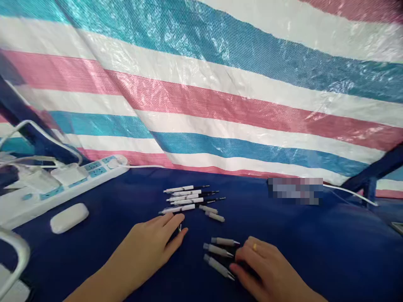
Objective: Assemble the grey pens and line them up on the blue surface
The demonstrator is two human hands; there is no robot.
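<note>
Several white-and-black ballpoint pens (192, 199) lie side by side on the dark blue cloth (315, 247), tips pointing right. Just below them rest two short white pen pieces (212, 212). My left hand (146, 245) lies flat with its fingertips just below the lowest pen, and a small metal piece (179, 227) shows beneath the fingers. Three grey-white pen barrels (218, 256) with metal tips lie side by side near my right hand (264, 268). Its fingers curl over something dark (242, 268), mostly hidden, so I cannot tell whether it is held.
A white power strip (63, 188) with plugged-in white adapters and cables lies at the left, and a white rounded block (69, 218) sits in front of it. A metal tube frame (15, 256) stands at the lower left. A striped tarpaulin (201, 105) hangs behind the table.
</note>
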